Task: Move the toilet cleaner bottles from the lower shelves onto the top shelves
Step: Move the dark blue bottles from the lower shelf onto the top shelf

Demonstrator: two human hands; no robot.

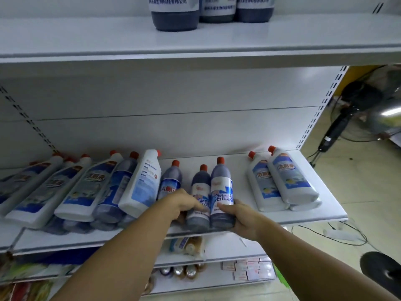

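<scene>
Two dark blue toilet cleaner bottles with red caps stand side by side at the front of the lower shelf [303, 216]. My left hand [184, 203] grips the left bottle [198, 192]. My right hand [240, 216] wraps the base of the right bottle [221, 187]. To the left, several white and dark bottles [86, 192] lie leaning in a row. Two white bottles [282, 181] lean at the right end. On the top shelf [195, 54] stand three dark bottles [174, 16], cut off by the frame's top edge.
Below are more shelves with small packets [249, 270] and jars [182, 270]. A black standing fan [358, 109] is on the floor to the right of the shelving, with cables [338, 235] near its base. The top shelf has bare white surface on both sides of its bottles.
</scene>
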